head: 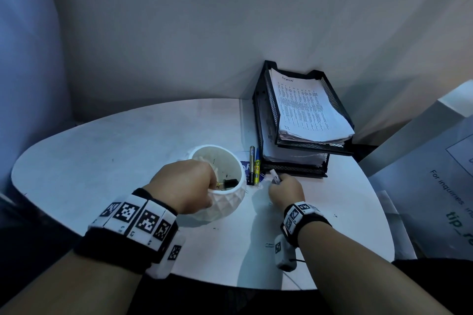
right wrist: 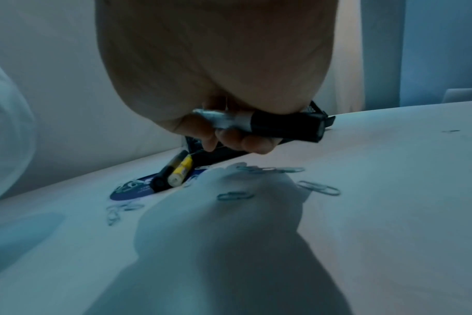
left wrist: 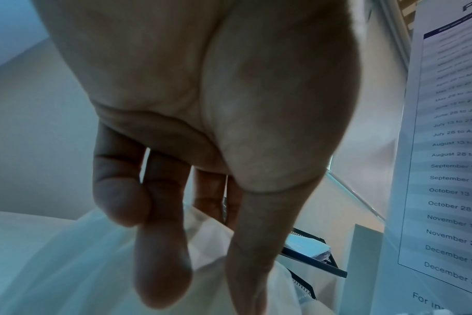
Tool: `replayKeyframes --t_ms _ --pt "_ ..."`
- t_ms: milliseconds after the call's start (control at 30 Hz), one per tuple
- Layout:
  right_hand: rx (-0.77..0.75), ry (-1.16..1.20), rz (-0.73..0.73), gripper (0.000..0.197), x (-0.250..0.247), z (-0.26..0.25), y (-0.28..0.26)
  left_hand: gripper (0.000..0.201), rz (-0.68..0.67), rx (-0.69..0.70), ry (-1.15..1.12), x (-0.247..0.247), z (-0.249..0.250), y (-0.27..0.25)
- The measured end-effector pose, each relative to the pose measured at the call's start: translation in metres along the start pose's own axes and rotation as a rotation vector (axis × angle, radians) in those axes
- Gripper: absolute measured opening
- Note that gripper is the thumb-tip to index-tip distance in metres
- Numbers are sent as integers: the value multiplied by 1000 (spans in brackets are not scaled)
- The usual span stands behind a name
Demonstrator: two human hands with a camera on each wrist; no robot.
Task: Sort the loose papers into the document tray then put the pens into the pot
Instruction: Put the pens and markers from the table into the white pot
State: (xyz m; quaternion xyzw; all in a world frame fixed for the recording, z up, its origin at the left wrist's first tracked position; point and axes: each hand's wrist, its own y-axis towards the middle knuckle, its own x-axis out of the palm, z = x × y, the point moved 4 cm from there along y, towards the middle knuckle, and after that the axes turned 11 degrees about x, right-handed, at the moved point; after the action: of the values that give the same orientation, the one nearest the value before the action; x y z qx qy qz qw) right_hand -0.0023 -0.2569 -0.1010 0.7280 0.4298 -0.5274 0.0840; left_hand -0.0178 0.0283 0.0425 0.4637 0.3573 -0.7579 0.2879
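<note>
A white faceted pot (head: pixel 225 208) stands in the middle of the round white table (head: pixel 102 161). My left hand (head: pixel 189 186) reaches into its mouth, thumb outside the wall, fingers pinching a thin pen (left wrist: pixel 224 202) whose black-capped end (head: pixel 230 183) lies inside. To the right, my right hand (head: pixel 285 190) grips a silver marker with a black cap (right wrist: pixel 270 124) just above the table. Two more pens (head: pixel 254 166) lie side by side between the pot and the black mesh document tray (head: pixel 271 100). The tray's two tiers hold stacked printed papers (head: pixel 302 110).
Several paper clips (right wrist: pixel 235 195) are scattered on the table under my right hand. A blue card (right wrist: pixel 132 189) lies under the two pens. A large printed board (head: pixel 448 186) leans at the right, past the table edge. Walls close in behind the tray.
</note>
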Motion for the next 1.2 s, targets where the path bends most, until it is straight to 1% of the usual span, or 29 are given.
replayKeyframes --t_ms 100,233,367,500,633,733,833,967,1033,1100,1133,1200 --pt "-38 12 -19 13 7 -18 -4 17 0 -2 -6 1 -1 0" --pt "-43 25 11 6 17 -37 -4 13 3 -10 -10 3 -3 -2" --pt "-8 13 30 6 24 -47 -1 16 2 -17 -17 5 -9 -3" --pt "31 19 21 20 27 -49 2 6 12 -17 -11 3 -13 -2" --pt "53 -6 -63 35 30 -47 1 12 17 -15 -26 3 -15 1" --pt "48 7 -43 40 31 -45 2 13 22 -12 -40 4 -13 2" --pt "33 41 9 37 30 -45 3 16 20 -18 -39 6 -14 1" --pt "41 60 -18 34 29 -48 0 13 8 -29 -29 8 -17 0" --pt "71 90 -33 34 28 -48 -1 15 3 -38 -28 8 -19 0" --pt "68 143 -59 32 28 -47 -1 16 7 -41 -29 7 -20 1" --pt "61 174 -73 30 26 -47 -2 17 12 -39 -30 7 -19 1" --pt "53 244 -86 19 24 -49 -3 16 18 -34 -31 7 -18 2"
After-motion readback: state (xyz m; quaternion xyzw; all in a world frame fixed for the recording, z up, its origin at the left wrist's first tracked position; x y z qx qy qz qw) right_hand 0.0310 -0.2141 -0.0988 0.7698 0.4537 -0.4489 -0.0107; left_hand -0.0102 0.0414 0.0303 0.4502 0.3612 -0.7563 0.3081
